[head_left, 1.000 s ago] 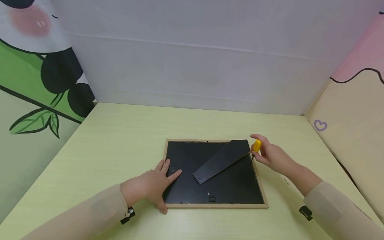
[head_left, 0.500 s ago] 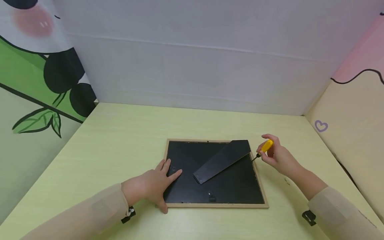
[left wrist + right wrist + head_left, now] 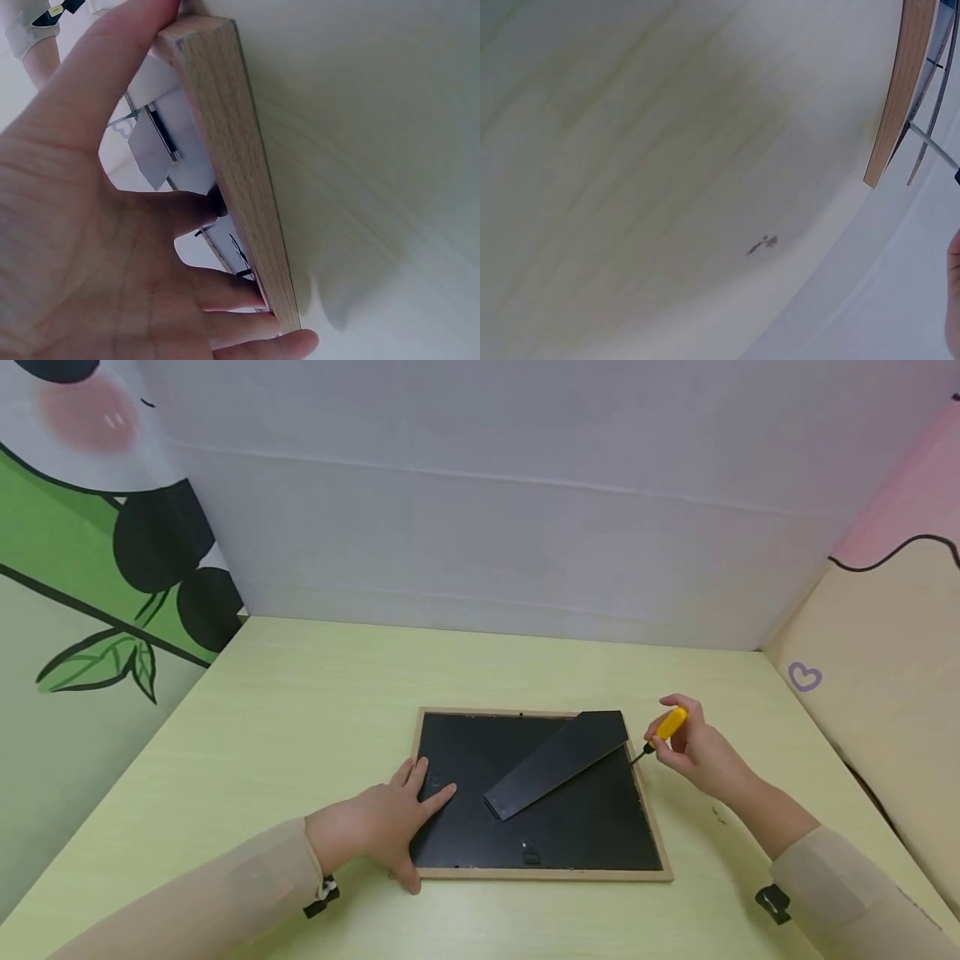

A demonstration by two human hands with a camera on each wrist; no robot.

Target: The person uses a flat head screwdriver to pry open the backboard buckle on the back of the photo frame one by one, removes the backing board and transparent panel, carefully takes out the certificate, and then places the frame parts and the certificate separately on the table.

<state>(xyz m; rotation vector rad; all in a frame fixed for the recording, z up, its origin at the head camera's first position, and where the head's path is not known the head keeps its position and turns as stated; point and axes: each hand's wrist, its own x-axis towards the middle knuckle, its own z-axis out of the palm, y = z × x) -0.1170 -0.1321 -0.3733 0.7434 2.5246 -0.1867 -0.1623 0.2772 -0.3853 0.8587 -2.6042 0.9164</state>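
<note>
A picture frame (image 3: pixel 540 875) with a light wooden rim lies face down, its black backboard (image 3: pixel 585 835) upward. A black easel stand (image 3: pixel 558 764) runs slantwise across the back. My left hand (image 3: pixel 386 822) rests with spread fingers on the frame's left edge; in the left wrist view the thumb and fingers (image 3: pixel 240 289) lie along the wooden side. To the right, my right hand (image 3: pixel 697 752) pinches the yellow handle of a screwdriver (image 3: pixel 670 723). Its thin shaft slants down to the frame's right inner edge, and in the right wrist view the shaft (image 3: pixel 934 144) meets that edge.
The pale wood-grain table (image 3: pixel 337 693) extends around the frame. A white wall (image 3: pixel 487 543) stands behind, with a painted panel (image 3: pixel 97 577) at left and a cream one (image 3: pixel 885 693) at right. A small dark mark (image 3: pixel 763 244) is on the table near the right forearm.
My right hand has moved rightward from the easel stand's corner, and the screwdriver has tipped from near upright to a slant. The left hand and the picture frame have stayed in place.
</note>
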